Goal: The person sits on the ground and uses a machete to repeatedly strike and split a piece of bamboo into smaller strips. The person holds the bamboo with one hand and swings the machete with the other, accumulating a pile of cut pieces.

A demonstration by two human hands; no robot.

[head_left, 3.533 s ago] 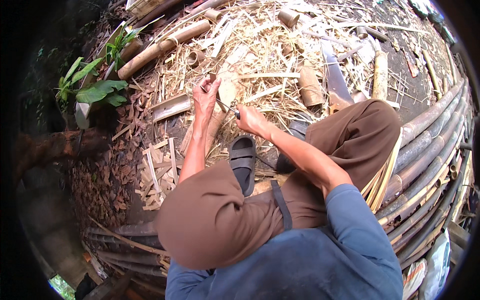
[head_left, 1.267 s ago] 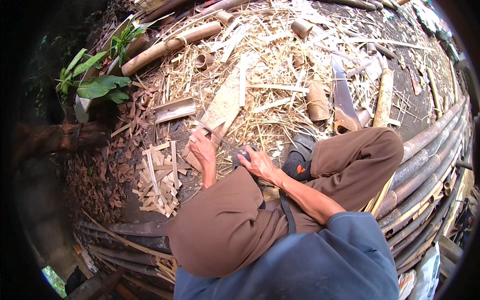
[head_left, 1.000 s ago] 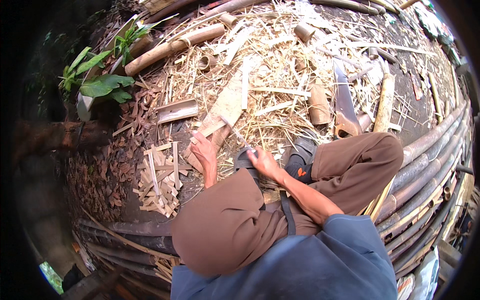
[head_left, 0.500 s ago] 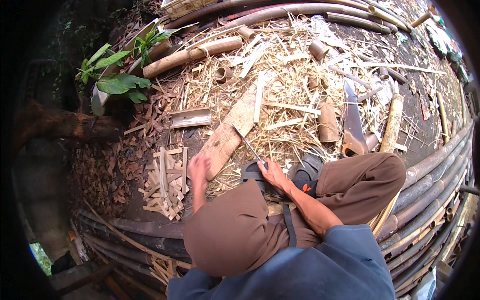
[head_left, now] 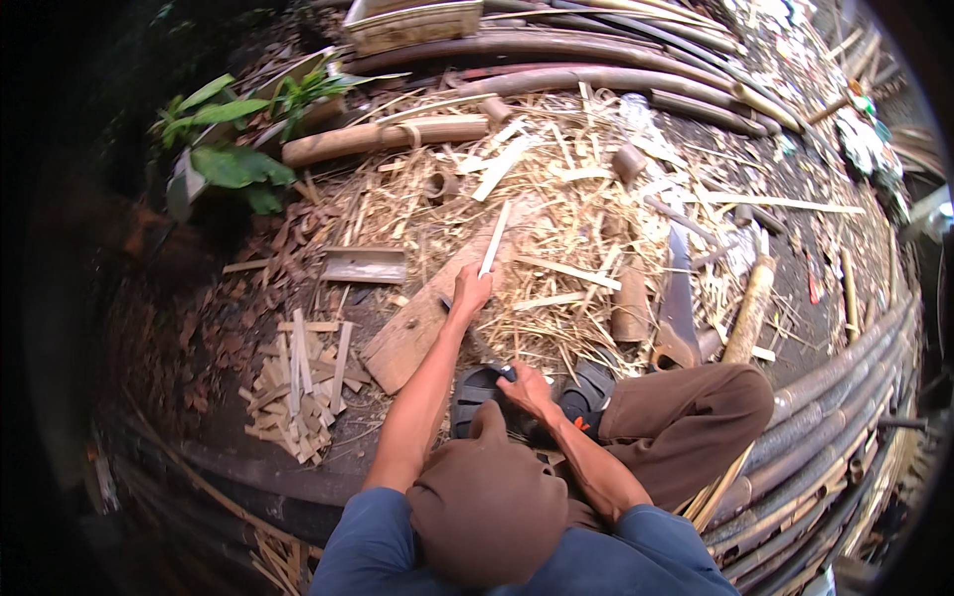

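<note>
Over the wooden board (head_left: 402,343), my left hand (head_left: 471,290) is closed around the lower end of a flat, pale bamboo strip (head_left: 495,236), which points away from me. My right hand (head_left: 528,388), closer to my body, grips the dark handle of a knife (head_left: 482,345). Its blade is blurred and slants up and left across the board, passing beneath my left forearm. A sandal (head_left: 475,402) sits right beside the right hand. Short cut bamboo pieces (head_left: 296,392) lie heaped to the left of the board.
Shavings (head_left: 556,214) cover the ground around the board. To the right are a handsaw (head_left: 680,298), a brown bamboo section (head_left: 630,303) and stacked poles (head_left: 825,397). A split bamboo trough (head_left: 364,265) lies left, with a thick bamboo length (head_left: 388,137) and a crate (head_left: 412,27) beyond.
My left hand has reached forward and right from beside the board and taken hold of the bamboo strip. The knife in my right hand has swung lower and left. The view has shifted.
</note>
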